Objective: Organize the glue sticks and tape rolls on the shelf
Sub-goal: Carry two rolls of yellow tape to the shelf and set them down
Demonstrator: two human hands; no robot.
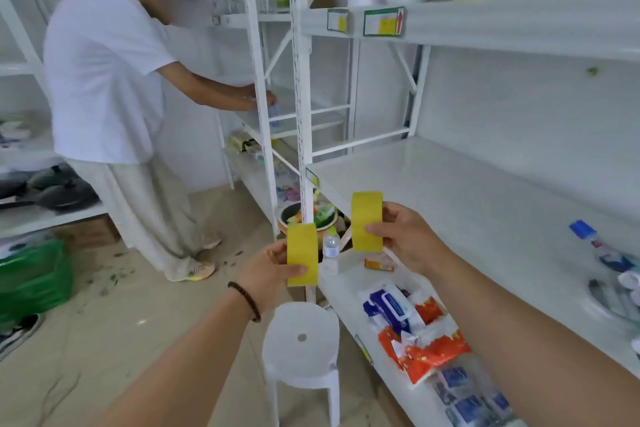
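Step in hand: both yellow tape rolls were off the shelf and carried, one in each hand; placing looked not yet begun.
Left hand (268,272): pinched the left tape roll (302,254) edge-on, thumb on the near face, just left of the white upright post (300,87).
Right hand (405,239): pinched the right tape roll (367,221), thumb across its yellow band, just right of that post and above the front edge of the middle shelf (467,191).
Glue sticks: none could be told apart; small items near the shelf's right end were too blurred to name.
Next move: probably set the two rolls side by side on the bare stretch of the middle shelf, right of the post.
Nearby: a clear bottle (330,248) and a small orange box (378,264) stood on the lower shelf below the right roll; wipe packets (412,329) lay further along it.
In the way: the white stool (303,340) stood close before the post; another person (104,80) worked well left of it, not blocking.
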